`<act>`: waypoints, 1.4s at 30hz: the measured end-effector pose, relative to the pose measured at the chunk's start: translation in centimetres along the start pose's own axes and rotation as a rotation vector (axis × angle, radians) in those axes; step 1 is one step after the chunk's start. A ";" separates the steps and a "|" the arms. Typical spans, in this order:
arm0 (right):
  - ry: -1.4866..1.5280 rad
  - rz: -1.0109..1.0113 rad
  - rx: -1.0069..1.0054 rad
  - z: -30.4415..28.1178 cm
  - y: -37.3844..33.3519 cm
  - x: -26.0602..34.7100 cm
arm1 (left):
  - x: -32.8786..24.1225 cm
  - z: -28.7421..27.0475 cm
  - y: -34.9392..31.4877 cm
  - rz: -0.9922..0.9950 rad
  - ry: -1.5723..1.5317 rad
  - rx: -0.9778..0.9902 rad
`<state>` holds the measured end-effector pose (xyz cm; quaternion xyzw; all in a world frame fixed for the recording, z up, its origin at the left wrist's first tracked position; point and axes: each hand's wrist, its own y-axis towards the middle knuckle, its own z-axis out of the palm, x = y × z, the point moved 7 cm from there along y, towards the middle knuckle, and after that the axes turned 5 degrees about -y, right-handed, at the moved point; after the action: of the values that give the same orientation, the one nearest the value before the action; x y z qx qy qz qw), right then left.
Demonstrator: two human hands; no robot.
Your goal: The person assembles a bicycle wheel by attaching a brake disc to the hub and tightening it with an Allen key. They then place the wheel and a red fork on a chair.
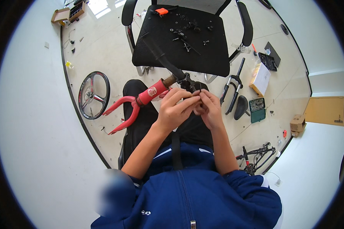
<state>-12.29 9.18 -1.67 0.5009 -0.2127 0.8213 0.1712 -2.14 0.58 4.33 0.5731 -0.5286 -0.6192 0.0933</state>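
My left hand [174, 110] and my right hand [210, 108] meet above my lap, both with fingers pinched together. A small dark piece shows at the fingertips, too small to name. Just beyond them is the black stem clamp [186, 81], joined to a black handlebar [165, 60] that reaches over the edge of the chair seat. A red bicycle fork [133, 110] lies across my left thigh, its two legs pointing left. The fork's red tube [152, 91] runs up toward the stem. My fingers partly cover the parts around the clamp.
Ahead stands a black chair [179, 38] with loose bolts and an orange item [162, 11] on its seat. A wheel [94, 95] lies at left. On the right are a black suspension fork [233, 86], a saddle [241, 107], a green parts case [257, 110] and a bicycle frame [256, 157].
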 end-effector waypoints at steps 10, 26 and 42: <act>-0.088 -0.062 -0.234 -7.5 4.4 0.1 | 1.7 -0.1 -0.1 -0.227 0.119 0.095; -0.916 -0.357 -0.552 -12.4 17.3 0.6 | 3.8 -0.9 0.5 -0.246 0.236 0.118; -0.470 -0.245 -0.358 -7.2 2.0 0.8 | 1.3 1.3 0.8 -0.209 0.131 0.177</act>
<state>-19.02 11.27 -4.24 0.6608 -0.3256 0.6059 0.3002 -3.98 -0.02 3.83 0.6703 -0.5112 -0.5378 0.0119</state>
